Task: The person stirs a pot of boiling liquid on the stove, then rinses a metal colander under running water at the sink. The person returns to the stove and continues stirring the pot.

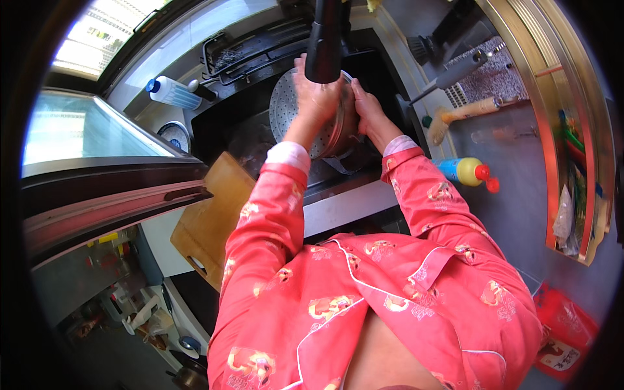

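Observation:
A perforated metal steamer basket point(282, 105) is tilted on its side over the black sink point(229, 114). My right hand point(370, 109) grips its outer wall on the right, fingers up near the rim. Across the perforated face lies my left hand point(314, 100), wet and slightly blurred, its fingers pointing away from me. The black faucet head point(323, 58) hangs directly over that hand and hides part of it, so its grip is unclear. Below the basket, another shiny metal object point(346, 163) shows only in part.
A wooden cutting board point(212, 219) leans at the sink's left front, beside an open window sash point(117, 180). A white-and-blue bottle point(175, 92) stands behind left. On the right are a wooden-handled brush point(465, 114), a yellow-and-blue bottle point(460, 170) and a metal rack point(541, 122).

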Available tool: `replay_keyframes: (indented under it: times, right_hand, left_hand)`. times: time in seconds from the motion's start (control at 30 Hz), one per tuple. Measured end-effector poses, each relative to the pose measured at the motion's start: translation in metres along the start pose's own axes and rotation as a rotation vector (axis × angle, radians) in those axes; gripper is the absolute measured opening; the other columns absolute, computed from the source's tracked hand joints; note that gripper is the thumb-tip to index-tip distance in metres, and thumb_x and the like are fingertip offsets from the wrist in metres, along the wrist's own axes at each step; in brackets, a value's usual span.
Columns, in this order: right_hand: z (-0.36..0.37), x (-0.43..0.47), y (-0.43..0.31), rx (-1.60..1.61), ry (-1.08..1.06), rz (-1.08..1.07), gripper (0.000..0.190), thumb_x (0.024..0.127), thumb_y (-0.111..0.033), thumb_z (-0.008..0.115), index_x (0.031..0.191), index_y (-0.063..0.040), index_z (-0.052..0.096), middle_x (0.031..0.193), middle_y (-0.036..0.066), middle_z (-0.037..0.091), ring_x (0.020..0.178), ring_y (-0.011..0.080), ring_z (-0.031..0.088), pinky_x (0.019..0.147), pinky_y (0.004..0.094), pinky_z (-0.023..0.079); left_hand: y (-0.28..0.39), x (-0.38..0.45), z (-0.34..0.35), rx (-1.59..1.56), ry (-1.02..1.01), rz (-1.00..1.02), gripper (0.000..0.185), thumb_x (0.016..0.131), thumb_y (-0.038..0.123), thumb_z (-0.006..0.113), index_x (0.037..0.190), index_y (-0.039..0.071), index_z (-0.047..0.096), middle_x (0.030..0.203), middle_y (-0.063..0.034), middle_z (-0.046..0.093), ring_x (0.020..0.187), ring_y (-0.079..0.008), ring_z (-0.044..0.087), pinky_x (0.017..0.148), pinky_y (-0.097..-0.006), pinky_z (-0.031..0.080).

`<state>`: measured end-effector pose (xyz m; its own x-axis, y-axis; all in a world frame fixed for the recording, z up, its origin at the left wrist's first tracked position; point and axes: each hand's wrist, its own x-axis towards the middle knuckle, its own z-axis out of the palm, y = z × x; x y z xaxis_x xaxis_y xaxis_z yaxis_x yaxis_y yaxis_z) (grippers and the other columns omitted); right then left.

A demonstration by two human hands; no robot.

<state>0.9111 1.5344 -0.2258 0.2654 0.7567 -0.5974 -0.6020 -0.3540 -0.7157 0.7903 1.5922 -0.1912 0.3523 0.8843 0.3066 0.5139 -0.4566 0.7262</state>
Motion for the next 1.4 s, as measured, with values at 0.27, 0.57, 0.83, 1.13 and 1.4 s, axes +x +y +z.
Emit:
replay_keyframes:
  times: [0.27, 0.57, 0.83, 1.13, 1.4]
  right_hand:
    - [-0.007, -0.005, -0.008, 0.033, 0.093, 0.062, 0.055, 0.088, -0.054, 0.058, 0.114, -0.006, 0.059, 0.114, 0.010, 0.063, 0.102, 0.0247, 0.060, 0.090, 0.0433, 0.047]
    - [-0.002, -0.011, -0.002, -0.210, 0.022, -0.133, 0.057, 0.089, -0.057, 0.054, 0.107, -0.004, 0.067, 0.105, 0.009, 0.064, 0.096, 0.0186, 0.057, 0.083, 0.0356, 0.046]
    - [-0.002, -0.066, 0.015, -1.386, -0.342, -1.088, 0.057, 0.089, -0.059, 0.047, 0.064, -0.011, 0.064, 0.063, 0.011, 0.064, 0.061, 0.0298, 0.065, 0.054, 0.0382, 0.050]
    - [-0.008, -0.101, 0.019, -1.601, -0.572, -1.534, 0.048, 0.079, -0.060, 0.058, 0.068, -0.014, 0.065, 0.075, 0.005, 0.065, 0.088, 0.0216, 0.063, 0.086, 0.0438, 0.045]
    - [-0.040, -0.060, -0.013, -0.633, 0.056, -0.379, 0.078, 0.075, -0.031, 0.076, 0.138, -0.005, 0.037, 0.115, 0.016, 0.057, 0.105, 0.0279, 0.056, 0.090, 0.0405, 0.046]
  left_hand:
    - [-0.027, -0.121, -0.023, 0.166, -0.033, 0.229, 0.067, 0.090, 0.033, 0.052, 0.140, -0.006, 0.029, 0.146, -0.0328, 0.024, 0.138, -0.0465, 0.021, 0.111, -0.0513, 0.022]
    - [-0.116, -0.076, 0.000, -0.740, 0.183, -1.160, 0.075, 0.096, 0.056, 0.028, 0.134, -0.007, 0.040, 0.137, -0.0241, 0.046, 0.129, -0.0342, 0.043, 0.106, -0.0393, 0.033]
    - [-0.093, -0.073, -0.057, -1.560, -0.034, -1.330, 0.108, 0.077, 0.080, 0.043, 0.142, -0.006, 0.026, 0.145, -0.0202, 0.037, 0.130, -0.0392, 0.039, 0.109, -0.0579, 0.022]
    - [-0.138, -0.128, -0.049, -1.581, -0.227, -1.046, 0.037, 0.072, 0.012, 0.057, 0.107, 0.000, 0.061, 0.100, -0.0149, 0.067, 0.090, -0.0329, 0.065, 0.087, -0.0497, 0.051]
    - [-0.160, -0.142, -0.032, -1.451, -0.049, -1.007, 0.029, 0.073, 0.003, 0.053, 0.100, -0.005, 0.060, 0.093, -0.0162, 0.066, 0.084, -0.0332, 0.066, 0.080, -0.0452, 0.055]
